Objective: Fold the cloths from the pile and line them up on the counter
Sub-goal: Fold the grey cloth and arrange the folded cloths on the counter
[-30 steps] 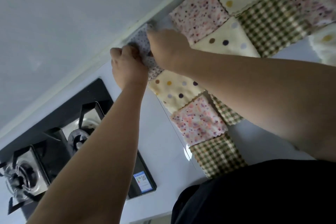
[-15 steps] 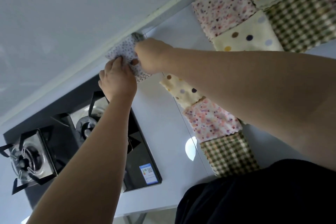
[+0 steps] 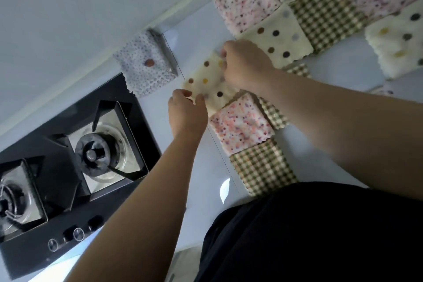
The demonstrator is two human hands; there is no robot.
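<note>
Two hands of mine are on one cream dotted cloth (image 3: 201, 73), which lies flat on the white counter (image 3: 338, 68) at the far end of the near row. My left hand (image 3: 187, 114) pinches its near edge at 7 o'clock, thumb and fingertips curled onto the fabric. My right hand (image 3: 246, 65) has its fingers curled round the corner at 1 o'clock. The cloth is close to square, so I can name no long axis. It sits turned like a diamond, with one corner toward 12 o'clock and its sides running on the diagonal.

Touching it at 5 o'clock is a folded pink speckled cloth (image 3: 240, 126). A green checked cloth (image 3: 263, 167) follows in the same line. At 10 o'clock, apart from it across a strip of bare counter, a folded grey speckled cloth (image 3: 146, 64) rests against the pale wall (image 3: 68, 18). Its near corner overlaps the black hob (image 3: 57, 126).

A second row of folded cloths (image 3: 325, 11) runs at 2 o'clock, closer to the wall. The hob fills the 8 o'clock side, with a burner (image 3: 98, 153) and knobs (image 3: 77, 233) on it. My black top (image 3: 309, 236) shows at 5 o'clock.
</note>
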